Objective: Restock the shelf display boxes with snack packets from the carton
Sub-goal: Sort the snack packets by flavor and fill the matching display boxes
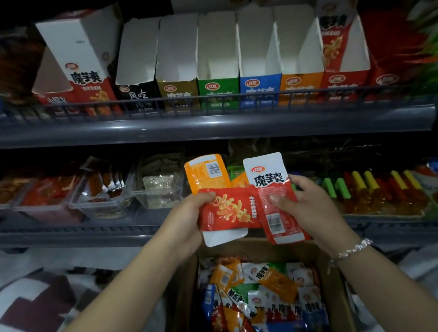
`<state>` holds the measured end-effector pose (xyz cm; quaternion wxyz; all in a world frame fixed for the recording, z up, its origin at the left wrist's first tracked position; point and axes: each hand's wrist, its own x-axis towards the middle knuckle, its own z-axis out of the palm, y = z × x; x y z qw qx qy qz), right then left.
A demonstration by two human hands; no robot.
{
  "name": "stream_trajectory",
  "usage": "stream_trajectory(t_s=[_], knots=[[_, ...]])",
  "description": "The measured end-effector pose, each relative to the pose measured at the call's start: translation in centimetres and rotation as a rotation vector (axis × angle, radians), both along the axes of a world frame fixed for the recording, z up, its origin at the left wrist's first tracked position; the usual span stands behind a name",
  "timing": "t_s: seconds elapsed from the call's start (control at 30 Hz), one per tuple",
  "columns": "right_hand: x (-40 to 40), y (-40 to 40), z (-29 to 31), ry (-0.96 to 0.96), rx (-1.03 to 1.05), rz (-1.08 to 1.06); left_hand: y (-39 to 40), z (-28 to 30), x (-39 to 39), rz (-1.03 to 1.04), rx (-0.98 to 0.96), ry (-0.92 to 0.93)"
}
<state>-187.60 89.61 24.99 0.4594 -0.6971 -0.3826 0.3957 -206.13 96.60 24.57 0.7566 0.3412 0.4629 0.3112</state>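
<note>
My left hand (187, 217) grips a red snack packet (227, 211) lying sideways, with an orange packet (206, 171) fanned out behind it. My right hand (308, 205) holds a red-and-white packet (273, 192) upright, thumb across its front. Both hands hover above the open brown carton (344, 307), which holds several mixed packets (264, 297) in orange, red, blue and green. On the upper shelf stands a row of display boxes: a tilted red one (86, 64) at left, then black, brown, green (220, 63), blue (262, 60), orange and red (346, 57). The middle boxes look empty.
A grey wire rail (220, 104) fronts the upper shelf. The lower shelf (110, 224) carries clear trays of packets at left and rows of red snacks with yellow and green tops (370, 191) at right. White bags lie at the lower left and right.
</note>
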Motion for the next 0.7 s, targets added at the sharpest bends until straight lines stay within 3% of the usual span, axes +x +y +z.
stream_trajectory(t_s=[0.27, 0.53, 0.6, 0.7], knots=[[0.7, 0.0, 0.3, -0.098, 0.035, -0.042, 0.7, 0.6, -1.0, 0.011, 0.241, 0.114], [0.3, 0.0, 0.1, 0.368, 0.077, -0.203, -0.1, 0.7, -0.3, 0.167, 0.066, -0.060], [0.0, 0.1, 0.0, 0.354, 0.106, -0.216, -0.6, 0.6, 0.0, 0.159, 0.056, -0.086], [0.1, 0.2, 0.0, 0.182, 0.136, -0.238, -1.0, 0.7, 0.3, 0.086, 0.031, -0.110]])
